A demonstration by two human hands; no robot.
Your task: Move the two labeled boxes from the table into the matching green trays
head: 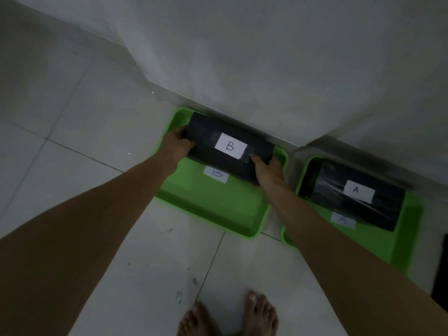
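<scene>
Two green trays sit side by side on a tiled floor (97, 117), against the foot of a pale wall (266, 57). The left tray (213, 202) carries a paper label marked B on its bottom, and box B (230, 146), black with a white B label on top, is in it at the far end by the wall. The left hand (175, 144) grips the box's left end and the right hand (268, 170) its right end, fingers wrapped over the edges. The right tray (409, 226) holds box A (354, 195), black, film-wrapped, with a white A label, lying free of both hands. A paper A label shows on that tray's bottom, just in front of the box. Both boxes lie flat, long axes running along the wall, labels up. Bare feet (228, 316) stand on the floor below. The light is dim.
</scene>
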